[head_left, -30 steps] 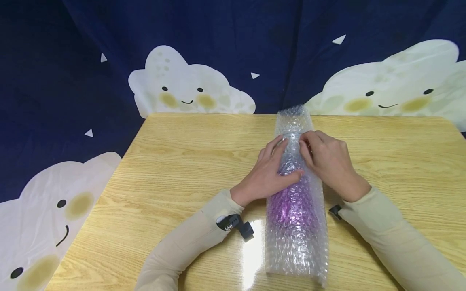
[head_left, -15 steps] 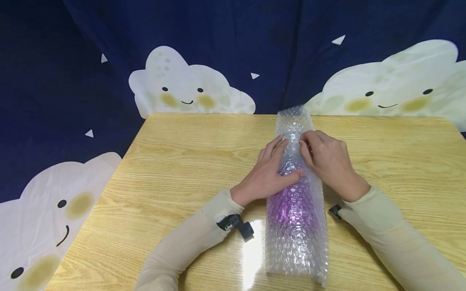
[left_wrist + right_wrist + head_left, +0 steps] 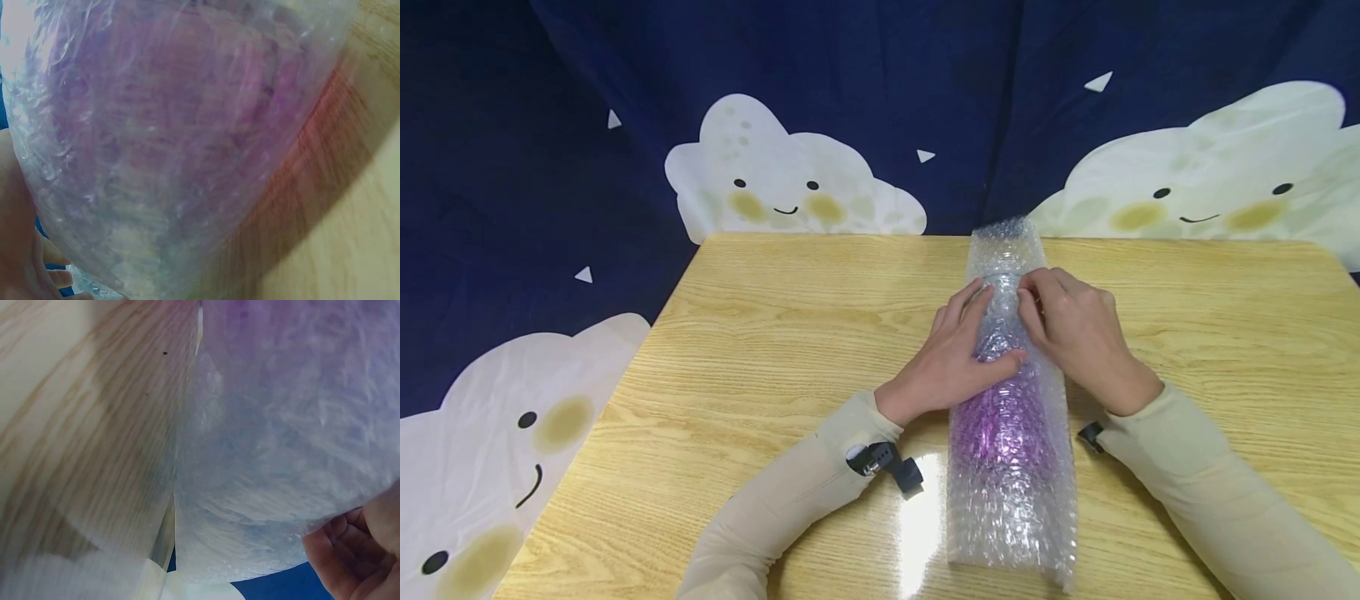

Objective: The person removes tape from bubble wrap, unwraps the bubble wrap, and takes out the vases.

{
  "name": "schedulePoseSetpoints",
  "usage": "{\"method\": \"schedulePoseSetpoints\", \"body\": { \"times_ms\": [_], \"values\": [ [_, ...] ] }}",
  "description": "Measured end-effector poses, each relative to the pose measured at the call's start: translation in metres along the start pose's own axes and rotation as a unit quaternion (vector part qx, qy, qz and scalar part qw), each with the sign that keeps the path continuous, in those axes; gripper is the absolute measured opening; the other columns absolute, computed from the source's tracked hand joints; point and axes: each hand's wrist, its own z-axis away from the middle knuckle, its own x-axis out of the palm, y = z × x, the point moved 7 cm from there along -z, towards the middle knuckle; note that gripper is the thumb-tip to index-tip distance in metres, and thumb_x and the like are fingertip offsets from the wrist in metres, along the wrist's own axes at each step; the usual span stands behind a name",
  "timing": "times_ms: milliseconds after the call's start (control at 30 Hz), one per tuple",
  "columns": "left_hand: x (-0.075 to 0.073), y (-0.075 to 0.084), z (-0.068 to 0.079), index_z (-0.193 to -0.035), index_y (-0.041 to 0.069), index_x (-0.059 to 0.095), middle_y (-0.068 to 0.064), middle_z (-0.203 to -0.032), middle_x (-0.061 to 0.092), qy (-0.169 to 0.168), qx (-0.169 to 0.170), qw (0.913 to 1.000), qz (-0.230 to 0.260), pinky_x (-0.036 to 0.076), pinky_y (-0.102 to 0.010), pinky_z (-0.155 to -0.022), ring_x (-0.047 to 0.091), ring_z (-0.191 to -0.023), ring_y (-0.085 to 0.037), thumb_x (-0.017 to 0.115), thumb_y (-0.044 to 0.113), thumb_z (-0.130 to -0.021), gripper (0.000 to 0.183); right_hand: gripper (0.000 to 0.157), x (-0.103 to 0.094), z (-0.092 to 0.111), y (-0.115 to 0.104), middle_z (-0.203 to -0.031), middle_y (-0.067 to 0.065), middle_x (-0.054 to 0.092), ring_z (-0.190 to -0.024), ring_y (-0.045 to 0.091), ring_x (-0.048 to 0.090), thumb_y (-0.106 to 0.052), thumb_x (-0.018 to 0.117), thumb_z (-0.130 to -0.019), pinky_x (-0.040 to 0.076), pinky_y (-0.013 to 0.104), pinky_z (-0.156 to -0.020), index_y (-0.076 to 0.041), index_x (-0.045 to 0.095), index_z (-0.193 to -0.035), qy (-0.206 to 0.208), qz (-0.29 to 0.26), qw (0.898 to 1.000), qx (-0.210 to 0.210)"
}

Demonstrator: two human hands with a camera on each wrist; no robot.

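A long bundle of clear bubble wrap [image 3: 1011,517] lies lengthwise on the table, with something purple showing blurred through its layers. What the purple thing is cannot be made out. My left hand [image 3: 947,362] rests on the wrap from the left side, fingers extended and thumb lying across the top. From the right, my right hand [image 3: 1078,333] has its fingers curled and pinches the wrap near its narrower far part. In the right wrist view, the fingertips [image 3: 331,550] meet the edge of the wrap. The left wrist view shows mostly the purple-tinted wrap [image 3: 162,125].
The wooden table [image 3: 775,333] extends on both sides of the bundle. The wrap's far end reaches the table's back edge. Behind it hangs a dark blue curtain [image 3: 850,67] printed with smiling clouds. A small black camera mount [image 3: 887,467] sits on the left wrist.
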Motion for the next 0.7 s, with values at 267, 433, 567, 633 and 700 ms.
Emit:
{"method": "schedulePoseSetpoints", "body": {
  "times_ms": [267,433,567,633,700],
  "values": [
    [0.0003,-0.0009,-0.0005,-0.168,0.019,0.009,0.002,-0.177,-0.001,-0.002,-0.003,1.0,0.001,0.031,-0.056,-0.127,0.014,-0.163,-0.027,0.06,0.058,-0.093,0.099,0.015,0.0003,-0.0004,0.0002,-0.068,0.013,0.062,-0.05,0.023,0.053,-0.008,0.06,-0.097,0.045,0.041,-0.041,0.004,0.067,-0.09,-0.002,0.001,1.0,0.003],
    [0.0001,-0.0005,-0.0001,-0.168,0.019,0.01,0.003,-0.177,-0.001,-0.002,-0.003,1.0,0.001,0.032,-0.056,-0.127,0.014,-0.162,-0.026,0.06,0.058,-0.093,0.098,0.015,0.0003,-0.0006,0.0,-0.068,0.013,0.062,-0.05,0.024,0.053,-0.008,0.06,-0.097,0.045,0.041,-0.041,0.004,0.066,-0.091,-0.001,0.001,1.0,0.004],
    [-0.0002,-0.0004,-0.0004,-0.168,0.019,0.01,0.003,-0.177,-0.001,-0.002,-0.003,1.0,0.002,0.032,-0.055,-0.128,0.014,-0.162,-0.026,0.06,0.058,-0.093,0.098,0.015,-0.0004,-0.0003,-0.0004,-0.067,0.013,0.061,-0.049,0.023,0.051,-0.008,0.06,-0.097,0.043,0.04,-0.04,0.004,0.066,-0.091,0.002,0.002,1.0,0.003],
    [0.0,-0.0005,-0.0005,-0.168,0.019,0.01,0.003,-0.177,-0.001,-0.002,-0.004,1.0,0.002,0.032,-0.055,-0.128,0.014,-0.162,-0.026,0.06,0.058,-0.093,0.098,0.015,-0.0006,-0.0001,-0.0005,-0.067,0.013,0.061,-0.049,0.023,0.051,-0.008,0.06,-0.097,0.043,0.04,-0.04,0.004,0.066,-0.09,0.002,0.003,1.0,0.003],
    [0.0003,-0.0004,-0.0003,-0.168,0.019,0.01,0.003,-0.177,-0.001,-0.002,-0.005,1.0,0.002,0.031,-0.055,-0.128,0.014,-0.163,-0.026,0.06,0.058,-0.093,0.098,0.015,-0.0008,0.0001,-0.0005,-0.067,0.013,0.061,-0.049,0.023,0.051,-0.008,0.06,-0.097,0.043,0.039,-0.04,0.004,0.067,-0.09,0.003,0.005,1.0,0.003]
  ]
}}
